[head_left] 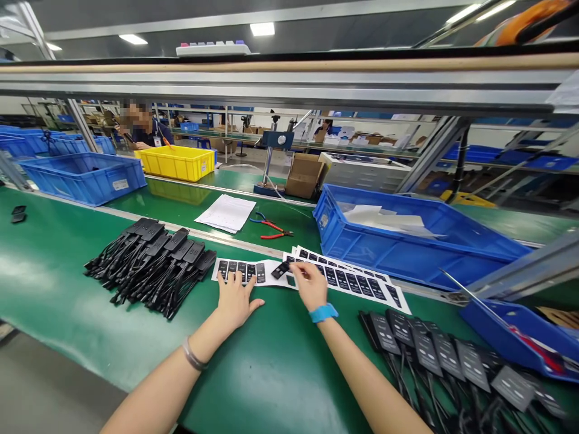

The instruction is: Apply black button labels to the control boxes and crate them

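The pinching right hand (312, 286) could crease its label (280, 269) if the left hand (234, 299), spread on the sheet (269, 275) near the table's far edge (167, 223), slips.

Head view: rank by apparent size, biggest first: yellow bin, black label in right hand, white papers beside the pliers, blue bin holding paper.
1. Blue bin holding paper
2. Yellow bin; farther off, so its true size is unsure
3. White papers
4. Black label in the right hand
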`<act>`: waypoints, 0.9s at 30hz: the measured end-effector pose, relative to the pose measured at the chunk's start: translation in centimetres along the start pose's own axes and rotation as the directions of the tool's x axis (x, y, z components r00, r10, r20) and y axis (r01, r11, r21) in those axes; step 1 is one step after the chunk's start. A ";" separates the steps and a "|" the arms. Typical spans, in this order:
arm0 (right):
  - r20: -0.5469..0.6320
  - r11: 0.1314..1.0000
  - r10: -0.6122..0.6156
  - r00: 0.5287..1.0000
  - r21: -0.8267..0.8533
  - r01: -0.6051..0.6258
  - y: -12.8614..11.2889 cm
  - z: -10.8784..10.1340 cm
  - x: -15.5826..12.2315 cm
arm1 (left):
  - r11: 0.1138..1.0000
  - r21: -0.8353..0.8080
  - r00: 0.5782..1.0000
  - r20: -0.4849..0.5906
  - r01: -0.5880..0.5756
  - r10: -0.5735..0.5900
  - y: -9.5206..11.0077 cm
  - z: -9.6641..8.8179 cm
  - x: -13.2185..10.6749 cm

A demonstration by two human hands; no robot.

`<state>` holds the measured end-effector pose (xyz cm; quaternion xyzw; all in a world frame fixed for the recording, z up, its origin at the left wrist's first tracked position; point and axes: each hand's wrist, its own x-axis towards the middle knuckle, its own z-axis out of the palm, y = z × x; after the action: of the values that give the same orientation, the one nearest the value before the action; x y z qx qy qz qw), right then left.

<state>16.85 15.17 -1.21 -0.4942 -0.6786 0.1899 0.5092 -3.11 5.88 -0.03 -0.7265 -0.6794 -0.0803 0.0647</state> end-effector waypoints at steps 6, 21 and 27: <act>-0.110 0.945 0.198 0.974 0.287 -0.160 -1.7 -3.6 -1.8 | 0.987 -0.002 0.983 -0.086 0.162 -0.162 -3.4 -3.0 1.3; 0.108 0.800 0.362 0.926 0.473 -0.368 -5.0 -4.6 -6.6 | 0.892 -0.282 0.853 -0.295 0.352 -0.430 -9.0 -5.8 0.8; 0.170 0.741 0.349 0.922 0.552 -0.382 -6.2 -4.6 -7.3 | 0.416 -0.889 0.970 0.106 0.190 -0.218 -3.1 -4.3 0.2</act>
<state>17.87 5.01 1.76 -0.4350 -0.4928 0.4954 0.5679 -6.32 5.37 4.17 -0.5618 -0.6165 -0.4428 -0.3291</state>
